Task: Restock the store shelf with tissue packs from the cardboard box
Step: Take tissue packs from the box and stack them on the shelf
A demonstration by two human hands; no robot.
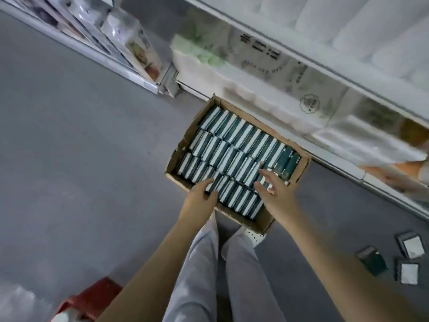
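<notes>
Left hand (pixel 200 194) and right hand (pixel 275 194) hung spread and empty over the tightly packed tissue packs (pixel 232 149) in the cardboard box (pixel 263 220) on the floor below the shelf (pixel 339 165), and with rows that snug, a hasty pull risked dragging neighbours out or crushing one.

Grey floor (pixel 81 159), smooth and matte. Open cardboard box (pixel 299 168) sits on it, far side close against the shelf (pixel 325 156) base. Well apart to the right, three loose packs (pixel 409 246) lie flat on the floor: one dark green, two white-faced. Lower left, a red object (pixel 92 298), blurred, possibly a crate. The shelf's bottom tier carries white wrapped bundles (pixel 255 89).
</notes>
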